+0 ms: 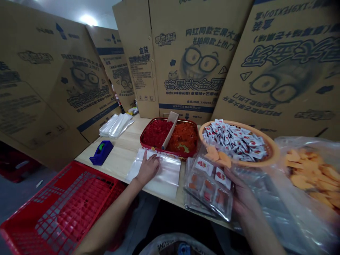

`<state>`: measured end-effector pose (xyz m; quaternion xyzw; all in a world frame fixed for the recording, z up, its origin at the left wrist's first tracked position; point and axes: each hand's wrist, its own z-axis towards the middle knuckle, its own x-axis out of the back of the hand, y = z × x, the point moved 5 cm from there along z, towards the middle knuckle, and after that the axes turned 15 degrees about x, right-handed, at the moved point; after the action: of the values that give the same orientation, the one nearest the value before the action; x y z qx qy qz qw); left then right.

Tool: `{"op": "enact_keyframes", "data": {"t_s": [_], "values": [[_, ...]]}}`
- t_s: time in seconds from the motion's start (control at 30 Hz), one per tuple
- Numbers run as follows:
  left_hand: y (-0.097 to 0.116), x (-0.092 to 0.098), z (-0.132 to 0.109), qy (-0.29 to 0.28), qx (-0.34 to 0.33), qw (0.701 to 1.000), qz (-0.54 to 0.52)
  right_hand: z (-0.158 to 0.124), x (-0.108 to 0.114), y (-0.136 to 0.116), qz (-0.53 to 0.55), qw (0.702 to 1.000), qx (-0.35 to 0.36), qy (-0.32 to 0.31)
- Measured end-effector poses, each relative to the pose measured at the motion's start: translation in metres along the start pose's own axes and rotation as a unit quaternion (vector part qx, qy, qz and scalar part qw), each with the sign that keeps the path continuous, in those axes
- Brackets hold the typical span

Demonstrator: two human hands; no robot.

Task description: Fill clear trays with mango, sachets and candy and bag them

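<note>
Centre frame, the left hand [148, 169], fingers spread, perhaps steadied a clear bag [166, 179]; lower right, the right hand [240, 193] held a filled tray [208, 186].

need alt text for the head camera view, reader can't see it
A person's right hand holds a clear compartment tray containing small sachets and reddish pieces, while the left hand rests on a flat piece of clear plastic. Behind are a divided red tub and an orange basket of white packets, with printed cardboard boxes beyond.
</note>
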<state>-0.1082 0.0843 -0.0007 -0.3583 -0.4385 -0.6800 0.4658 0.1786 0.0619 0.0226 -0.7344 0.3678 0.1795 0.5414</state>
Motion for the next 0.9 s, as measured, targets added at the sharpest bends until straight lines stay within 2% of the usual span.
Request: {"op": "enact_keyframes", "data": {"t_s": [0.1,0.2,0.33,0.43,0.5,0.6,0.67,0.73,0.9], "values": [[0.002,0.025,0.006,-0.012,0.068,0.994,-0.080,-0.001,-0.001,-0.008,0.009,1.000,0.022,0.020],[0.005,0.038,0.008,-0.047,0.161,0.962,-0.215,-0.001,-0.007,-0.017,0.028,0.997,0.053,0.043],[0.019,0.030,-0.001,-0.113,0.242,0.891,-0.367,-0.001,-0.016,-0.029,0.064,0.989,0.101,0.085],[0.032,0.020,-0.013,-0.150,0.284,0.838,-0.441,0.001,-0.022,-0.035,0.072,0.986,0.126,0.084],[0.039,0.016,-0.020,-0.155,0.308,0.813,-0.470,0.004,-0.023,-0.037,0.077,0.983,0.149,0.077],[0.047,0.015,-0.024,-0.159,0.303,0.805,-0.484,0.010,-0.025,-0.040,0.094,0.974,0.189,0.080],[0.050,0.015,-0.025,-0.163,0.287,0.812,-0.481,0.013,-0.028,-0.042,0.107,0.966,0.217,0.090],[0.049,0.013,-0.027,-0.155,0.297,0.818,-0.467,0.015,-0.034,-0.044,0.123,0.957,0.248,0.091],[0.051,0.014,-0.031,-0.121,0.318,0.828,-0.446,0.018,-0.056,-0.041,0.148,0.948,0.281,0.026]]}}
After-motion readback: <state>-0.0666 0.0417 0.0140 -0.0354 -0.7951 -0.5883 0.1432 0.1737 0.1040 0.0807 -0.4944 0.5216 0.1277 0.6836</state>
